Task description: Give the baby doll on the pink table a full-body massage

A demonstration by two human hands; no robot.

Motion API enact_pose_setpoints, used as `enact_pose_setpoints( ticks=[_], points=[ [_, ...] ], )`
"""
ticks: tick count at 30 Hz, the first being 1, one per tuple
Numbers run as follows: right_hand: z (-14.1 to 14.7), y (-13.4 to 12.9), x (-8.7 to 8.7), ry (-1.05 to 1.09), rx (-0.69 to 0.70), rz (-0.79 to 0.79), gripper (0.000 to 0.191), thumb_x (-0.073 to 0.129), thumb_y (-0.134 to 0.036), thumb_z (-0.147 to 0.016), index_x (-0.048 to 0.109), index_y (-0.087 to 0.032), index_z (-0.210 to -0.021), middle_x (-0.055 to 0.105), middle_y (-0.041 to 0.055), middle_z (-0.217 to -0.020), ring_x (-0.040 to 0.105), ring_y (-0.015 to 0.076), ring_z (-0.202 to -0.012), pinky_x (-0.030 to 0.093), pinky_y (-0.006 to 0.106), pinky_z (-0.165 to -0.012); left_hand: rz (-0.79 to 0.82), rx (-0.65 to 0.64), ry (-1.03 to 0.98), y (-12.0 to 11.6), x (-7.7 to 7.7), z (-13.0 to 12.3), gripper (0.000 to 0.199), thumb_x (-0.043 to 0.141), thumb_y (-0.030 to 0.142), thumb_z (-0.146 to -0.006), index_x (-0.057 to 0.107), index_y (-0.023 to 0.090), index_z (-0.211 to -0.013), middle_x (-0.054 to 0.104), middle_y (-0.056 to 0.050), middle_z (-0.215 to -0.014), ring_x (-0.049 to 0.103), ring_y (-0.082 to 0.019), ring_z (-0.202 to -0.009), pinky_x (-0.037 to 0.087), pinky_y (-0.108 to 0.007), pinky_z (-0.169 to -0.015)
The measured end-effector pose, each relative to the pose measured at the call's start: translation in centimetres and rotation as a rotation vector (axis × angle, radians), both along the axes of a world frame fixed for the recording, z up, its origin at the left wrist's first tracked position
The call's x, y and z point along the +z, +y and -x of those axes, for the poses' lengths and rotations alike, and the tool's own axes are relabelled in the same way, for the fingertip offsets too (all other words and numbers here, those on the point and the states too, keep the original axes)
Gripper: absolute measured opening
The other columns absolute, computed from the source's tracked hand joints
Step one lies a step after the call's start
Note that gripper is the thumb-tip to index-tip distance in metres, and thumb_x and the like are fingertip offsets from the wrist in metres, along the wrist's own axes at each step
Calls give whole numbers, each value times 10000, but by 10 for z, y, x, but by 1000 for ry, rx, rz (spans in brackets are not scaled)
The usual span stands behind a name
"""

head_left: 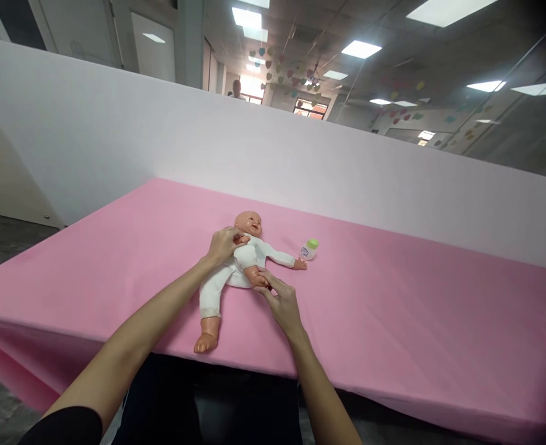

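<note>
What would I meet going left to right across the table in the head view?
Baby doll's nearer foot, left-hand fingers, doll's head, right-hand fingers, green-capped bottle.

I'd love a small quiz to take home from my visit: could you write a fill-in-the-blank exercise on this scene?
1. The cloth under the doll is coloured ____.
2. The lid of the bottle is coloured ____.
3. The person's ____ hand touches the foot of the doll's bent leg.
4. The doll's clothes are coloured ____.
Missing words: pink; green; right; white.
</note>
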State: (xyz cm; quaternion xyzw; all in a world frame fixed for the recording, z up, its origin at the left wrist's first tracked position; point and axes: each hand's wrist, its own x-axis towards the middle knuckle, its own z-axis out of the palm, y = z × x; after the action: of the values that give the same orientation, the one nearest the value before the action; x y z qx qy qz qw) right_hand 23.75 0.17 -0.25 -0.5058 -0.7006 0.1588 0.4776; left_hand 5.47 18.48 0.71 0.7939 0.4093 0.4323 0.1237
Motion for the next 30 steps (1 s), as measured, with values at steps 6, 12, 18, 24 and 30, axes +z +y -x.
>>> enact_pose_setpoints(
  ticks=[6, 12, 18, 24, 30],
  points=[
    [3, -5, -2, 71, -34, 7, 371, 689, -342, -939, 734, -250, -1296, 720, 63, -1288, 727, 238, -1042, 620, 306, -794, 44, -28, -99, -1, 0, 11, 194, 723, 413, -878, 757, 222, -890, 735, -61, -894, 665, -213, -815, 474, -304, -719],
    [-25, -55, 6, 29, -64, 45, 384, 704, -320, -947, 724, -276, -1328, 703, 54, -1321, 708, 261, -1174, 619, 365, -973, 135, 13, -526, -8, 8, 60, 194, 772, 360, -822, 772, 202, -935, 765, -69, -953, 711, -222, -858, 575, -342, -809],
    [-55, -101, -29, -15, -74, 80, 375, 713, -334, -943, 740, -282, -1313, 716, 46, -1291, 721, 267, -1164, 624, 377, -1010, 311, 169, -774, -8, -12, 112, 306, 825, 422, -764, 777, 165, -923, 757, -94, -942, 717, -251, -883, 627, -397, -813],
    [-49, -118, -66, 54, -145, 165, 403, 695, -316, -937, 729, -262, -1335, 717, 49, -1287, 728, 266, -1152, 634, 375, -991, 542, 339, -986, -5, -46, 128, 190, 815, 300, -781, 753, 137, -855, 745, -109, -877, 721, -208, -799, 608, -410, -887],
    [-49, -112, -62, 74, -179, 72, 380, 707, -323, -939, 740, -267, -1314, 711, 48, -1299, 719, 266, -1172, 624, 387, -1012, 484, 311, -987, -5, -34, 122, 231, 827, 332, -765, 752, 144, -876, 747, -103, -902, 716, -210, -823, 604, -375, -848]
  ],
)
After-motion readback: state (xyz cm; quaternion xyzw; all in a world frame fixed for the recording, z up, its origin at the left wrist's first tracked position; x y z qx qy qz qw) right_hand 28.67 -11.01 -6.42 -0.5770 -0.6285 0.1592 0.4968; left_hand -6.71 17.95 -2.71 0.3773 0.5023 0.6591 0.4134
